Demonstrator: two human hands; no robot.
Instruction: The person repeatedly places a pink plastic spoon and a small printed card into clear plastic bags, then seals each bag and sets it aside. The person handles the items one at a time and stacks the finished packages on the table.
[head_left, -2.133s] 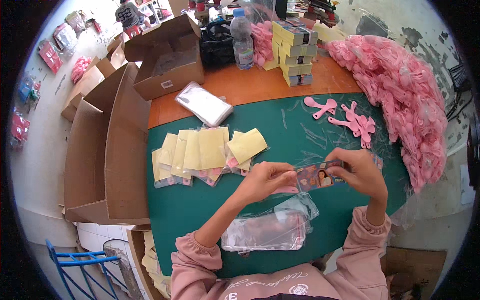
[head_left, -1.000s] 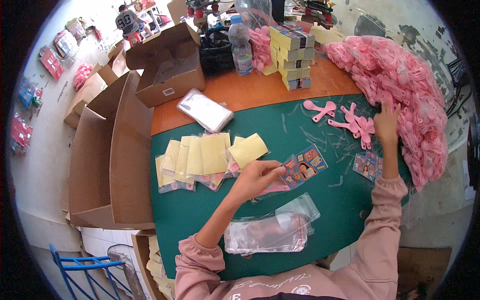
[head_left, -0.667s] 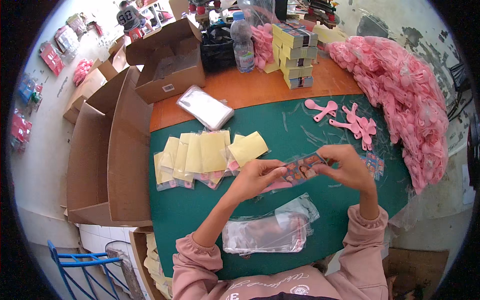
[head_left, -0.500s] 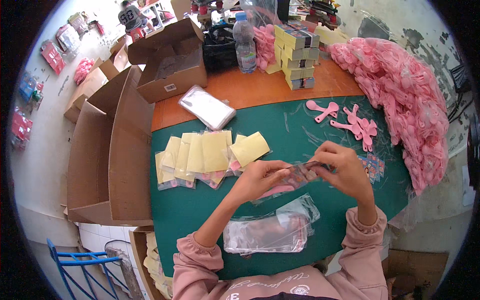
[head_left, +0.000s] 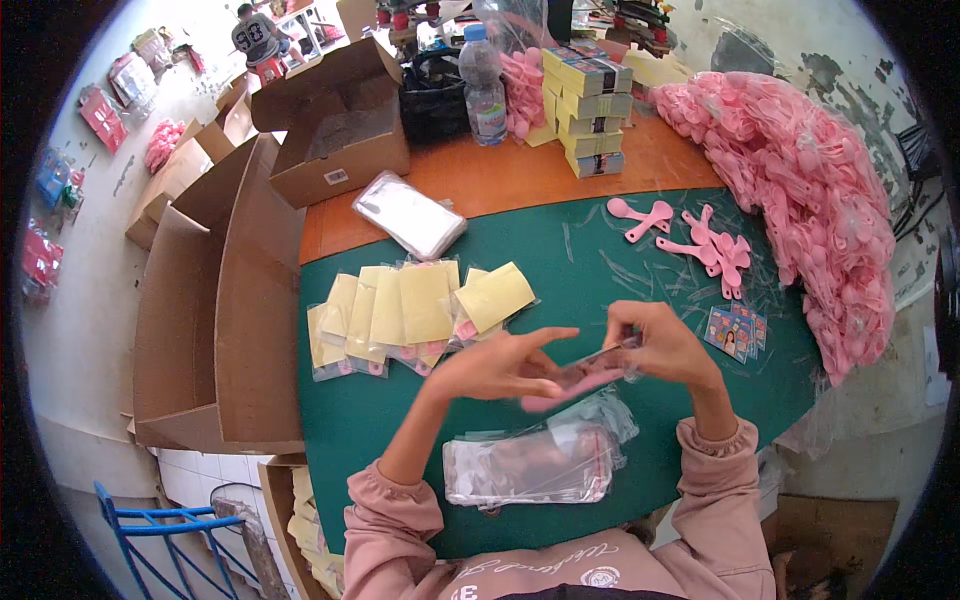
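Near the middle of the frame, both hands meet over the green tabletop (head_left: 400,440). The left hand (head_left: 500,365) and the right hand (head_left: 665,345) each pinch one end of a small clear packet with a pink spoon (head_left: 580,378) inside, held just above the surface. Below them lies a stack of clear plastic bags (head_left: 525,465). To the left sits a fanned row of yellow-backed packets (head_left: 410,310). A heap of pink spoons (head_left: 800,190) fills the upper right.

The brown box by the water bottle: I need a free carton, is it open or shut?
Open: the brown box has its flaps up, inside showing.
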